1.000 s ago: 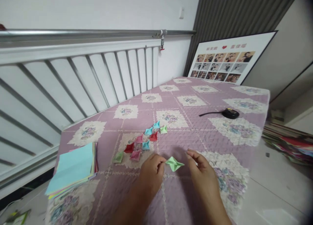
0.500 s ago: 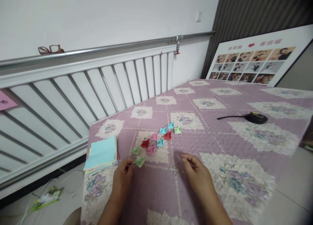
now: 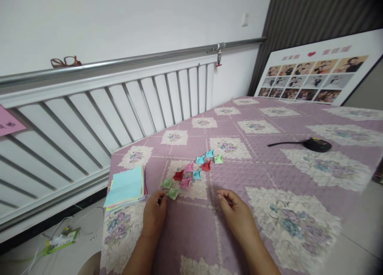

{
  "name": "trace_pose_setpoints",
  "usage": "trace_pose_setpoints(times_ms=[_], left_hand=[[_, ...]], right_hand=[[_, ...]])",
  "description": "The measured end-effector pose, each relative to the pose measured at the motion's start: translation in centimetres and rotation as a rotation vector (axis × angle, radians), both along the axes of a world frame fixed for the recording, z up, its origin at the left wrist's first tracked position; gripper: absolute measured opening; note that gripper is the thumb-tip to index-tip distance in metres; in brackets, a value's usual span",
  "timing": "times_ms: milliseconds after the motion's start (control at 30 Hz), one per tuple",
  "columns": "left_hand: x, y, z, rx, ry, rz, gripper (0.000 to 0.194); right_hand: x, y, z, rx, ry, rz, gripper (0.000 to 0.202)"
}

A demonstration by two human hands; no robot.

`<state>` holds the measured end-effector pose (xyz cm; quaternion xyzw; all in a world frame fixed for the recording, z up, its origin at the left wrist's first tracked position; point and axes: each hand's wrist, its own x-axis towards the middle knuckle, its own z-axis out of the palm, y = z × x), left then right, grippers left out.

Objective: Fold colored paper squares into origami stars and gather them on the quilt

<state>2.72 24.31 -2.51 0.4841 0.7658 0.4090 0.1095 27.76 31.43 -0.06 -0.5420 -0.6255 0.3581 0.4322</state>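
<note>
Several small folded paper pieces lie grouped on the patterned tablecloth (image 3: pixel 191 223), among them a red one (image 3: pixel 178 175), a pink one (image 3: pixel 186 183), a blue one (image 3: pixel 210 153) and a green one (image 3: pixel 218 159). My left hand (image 3: pixel 155 211) has curled fingers at the left edge of the nearest green piece (image 3: pixel 172 193); whether it grips anything is hidden. To the right of the group, my right hand (image 3: pixel 235 209) hovers low over the cloth, fingers loosely bent and thumb apart, holding nothing. A stack of coloured paper sheets (image 3: pixel 125 187), light blue on top, sits left of my left hand.
A black object with a thin strap (image 3: pixel 317 145) lies on the right side of the table. Behind the table runs a white radiator (image 3: pixel 149 101) under a metal pipe (image 3: pixel 134 60) with glasses (image 3: pixel 66 62) on it. A photo board (image 3: pixel 311 75) leans at the back right.
The nearest green piece has shifted slightly up and right, closer to the other green one. My left hand has moved with it, and my right hand has come slightly left.
</note>
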Motion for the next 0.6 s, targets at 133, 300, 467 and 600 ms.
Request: trace_pose_setpoints(times_ms=[133, 300, 467, 600], left_hand=[[0.2, -0.01, 0.26, -0.011, 0.003, 0.014, 0.018], [0.3, 0.03, 0.42, -0.032, 0.016, 0.016, 0.018], [0.26, -0.03, 0.3, -0.021, 0.013, 0.011, 0.018], [0.18, -0.05, 0.01, -0.004, -0.013, 0.038, 0.021]], right_hand=[[-0.17, -0.24, 0.48, 0.007, -0.003, 0.015, 0.032], [-0.25, -0.46, 0.86, 0.01, -0.016, 0.023, 0.031], [-0.11, -0.3, 0.44, 0.007, -0.02, 0.02, 0.032], [-0.03, -0.09, 0.25, 0.001, -0.014, 0.03, 0.033]])
